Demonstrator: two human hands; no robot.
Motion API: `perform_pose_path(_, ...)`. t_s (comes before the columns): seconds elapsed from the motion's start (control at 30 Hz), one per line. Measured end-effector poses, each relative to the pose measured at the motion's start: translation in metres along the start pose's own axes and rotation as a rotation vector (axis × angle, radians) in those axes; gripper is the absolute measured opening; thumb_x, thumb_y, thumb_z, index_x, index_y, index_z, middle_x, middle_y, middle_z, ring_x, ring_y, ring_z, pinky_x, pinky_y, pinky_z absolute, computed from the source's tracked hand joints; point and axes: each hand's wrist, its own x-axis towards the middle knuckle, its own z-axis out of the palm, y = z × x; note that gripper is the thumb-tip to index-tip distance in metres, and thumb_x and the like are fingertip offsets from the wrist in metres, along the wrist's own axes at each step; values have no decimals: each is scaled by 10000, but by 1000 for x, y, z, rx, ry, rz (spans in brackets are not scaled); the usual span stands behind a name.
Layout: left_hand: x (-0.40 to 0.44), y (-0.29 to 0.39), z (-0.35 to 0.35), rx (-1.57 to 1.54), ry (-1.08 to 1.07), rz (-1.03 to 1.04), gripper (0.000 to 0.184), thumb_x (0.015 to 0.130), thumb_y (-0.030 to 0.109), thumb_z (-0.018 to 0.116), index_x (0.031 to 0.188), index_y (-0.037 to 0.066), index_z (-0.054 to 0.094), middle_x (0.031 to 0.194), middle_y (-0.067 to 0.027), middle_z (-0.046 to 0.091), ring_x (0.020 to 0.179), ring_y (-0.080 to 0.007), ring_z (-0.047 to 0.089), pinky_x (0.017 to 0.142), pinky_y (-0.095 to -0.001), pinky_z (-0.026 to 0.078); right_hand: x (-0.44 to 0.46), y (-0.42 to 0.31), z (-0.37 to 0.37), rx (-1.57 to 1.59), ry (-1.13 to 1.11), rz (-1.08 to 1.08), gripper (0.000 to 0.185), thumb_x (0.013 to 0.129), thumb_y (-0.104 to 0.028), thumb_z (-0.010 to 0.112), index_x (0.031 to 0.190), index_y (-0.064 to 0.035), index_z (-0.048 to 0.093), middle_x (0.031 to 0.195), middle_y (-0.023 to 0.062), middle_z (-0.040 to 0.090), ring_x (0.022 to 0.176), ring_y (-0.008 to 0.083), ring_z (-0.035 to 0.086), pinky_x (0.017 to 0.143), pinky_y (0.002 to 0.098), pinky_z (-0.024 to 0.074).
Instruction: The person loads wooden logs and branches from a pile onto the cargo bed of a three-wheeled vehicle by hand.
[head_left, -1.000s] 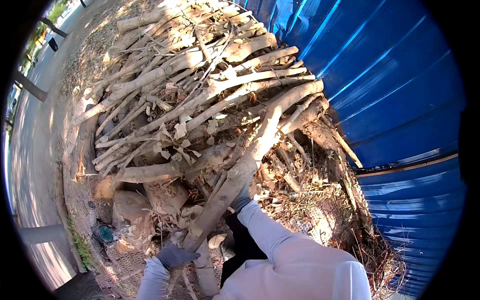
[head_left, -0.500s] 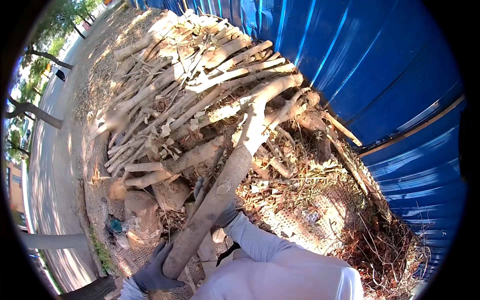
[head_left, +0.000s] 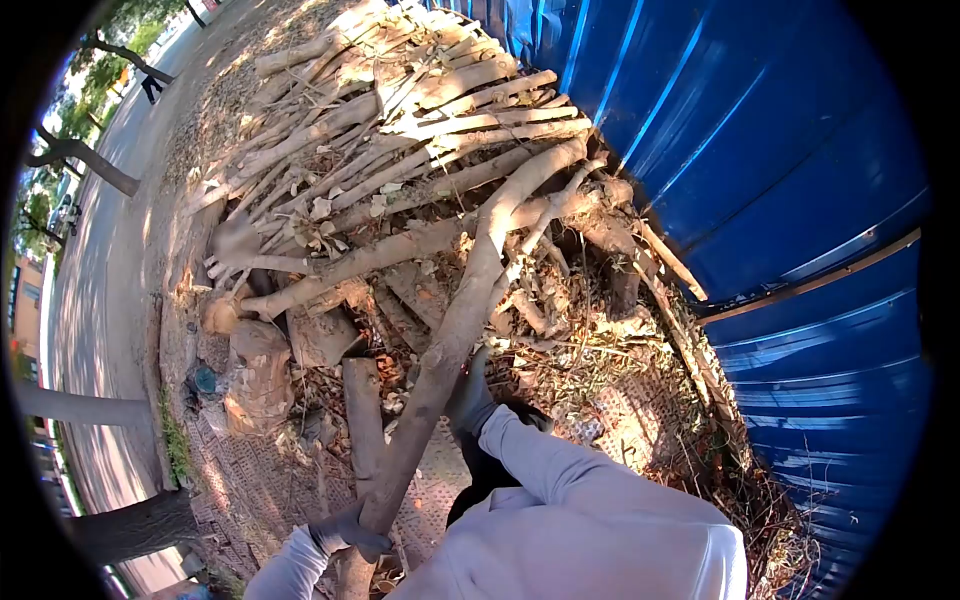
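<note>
A long, bent log (head_left: pixel 447 345) runs from near my body up across the woodpile, its far end resting by the blue fence. My left hand (head_left: pixel 350 530), in a grey glove, closes around the log's near end. Further up, my right hand (head_left: pixel 470 398), also gloved, grips the same log from its right side, with some fingers hidden behind the wood. Under and left of the log lies a shorter, straight log (head_left: pixel 363 420).
The woodpile (head_left: pixel 400 150) of cut branches spreads ahead. A blue metal fence (head_left: pixel 760 170) borders the right. Thick stumps (head_left: pixel 258 375) stand at left, near a tree trunk (head_left: pixel 135 528). Dry twigs (head_left: pixel 755 490) litter the right. A distant person (head_left: pixel 151 88) is on the road.
The log's near end has shifted slightly right in view, and my left hand now wraps it more closely. My right hand appears higher in view. The camera view has shifted too.
</note>
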Motion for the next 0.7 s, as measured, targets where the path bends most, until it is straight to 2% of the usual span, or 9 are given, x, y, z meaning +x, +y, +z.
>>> perform_pose_path(0.1, 0, -8, 20, -75, -8, 40, 1209, 653, 170, 1007, 1609, 57, 276, 1395, -97, 595, 1242, -179, 566, 1048, -363, 481, 6, -50, -30, 27, -106, 63, 1200, 697, -989, 453, 1554, -151, 420, 1564, 97, 478, 1420, 353, 446, 1215, 603, 278)
perform_pose_path(0.17, -17, 35, 47, -102, -5, 55, 1274, 653, 173, 1003, 1640, 57, 207, 1483, -110, 522, 1324, -179, 496, 1109, -372, 424, 22, -75, -71, 98, -123, 177, 1237, 677, -994, 459, 1569, -140, 395, 1595, 111, 440, 1441, 364, 430, 1223, 598, 275)
perform_pose_path(0.3, -33, 55, 83, -205, 1, -5, 1327, 644, 174, 995, 1657, 62, 144, 1545, -114, 461, 1392, -189, 430, 1163, -379, 355, 9, -133, -44, -135, -94, 291, 1219, 682, -989, 464, 1569, -155, 394, 1598, 112, 431, 1419, 351, 459, 1172, 549, 389)
perform_pose_path(0.37, -37, 54, 99, -203, 21, 15, 1063, 676, 113, 973, 1543, 71, 359, 1346, -86, 598, 1238, -193, 564, 1047, -395, 481, 19, -154, -34, -67, -46, 21, 1092, 776, -941, 459, 1546, -167, 428, 1505, 92, 531, 1331, 318, 539, 1106, 527, 458)
perform_pose_path(0.4, -38, 58, 109, -215, 33, 16, 1063, 676, 113, 973, 1543, 71, 359, 1346, -86, 598, 1238, -193, 564, 1047, -395, 481, 27, -163, -28, -67, -49, 37, 1092, 776, -941, 459, 1546, -167, 428, 1505, 92, 531, 1331, 318, 539, 1106, 527, 458)
perform_pose_path(0.47, -40, 73, 132, -117, 87, 86, 1145, 671, 154, 978, 1587, 66, 298, 1418, -107, 555, 1328, -207, 504, 1125, -404, 410, 44, -181, -14, -135, 96, -315, 948, 873, -867, 456, 1528, -183, 458, 1430, 71, 588, 1282, 287, 569, 1096, 494, 464)
perform_pose_path(0.5, -43, 79, 142, -134, 94, 89, 1145, 671, 154, 978, 1587, 66, 298, 1418, -107, 555, 1328, -207, 504, 1125, -404, 410, 41, -181, -12, -143, 95, -299, 948, 873, -867, 456, 1528, -183, 458, 1430, 71, 588, 1282, 287, 569, 1096, 494, 464)
perform_pose_path(0.57, -47, 92, 154, -182, 100, 61, 1344, 685, 208, 967, 1667, 60, 63, 1610, -150, 365, 1467, -209, 342, 1188, -395, 308, 43, -183, -9, -205, 93, -477, 852, 924, -814, 463, 1506, -192, 485, 1404, 57, 600, 1287, 285, 561, 1113, 480, 452)
perform_pose_path(0.7, -60, 102, 184, 26, 182, 129, 1327, 659, 343, 956, 1654, 44, 130, 1624, -202, 335, 1490, -289, 354, 1200, -426, 315, 9, -179, -25, -82, 15, -47, 857, 908, -797, 520, 1495, -173, 491, 1402, 77, 595, 1281, 308, 554, 1122, 493, 437)
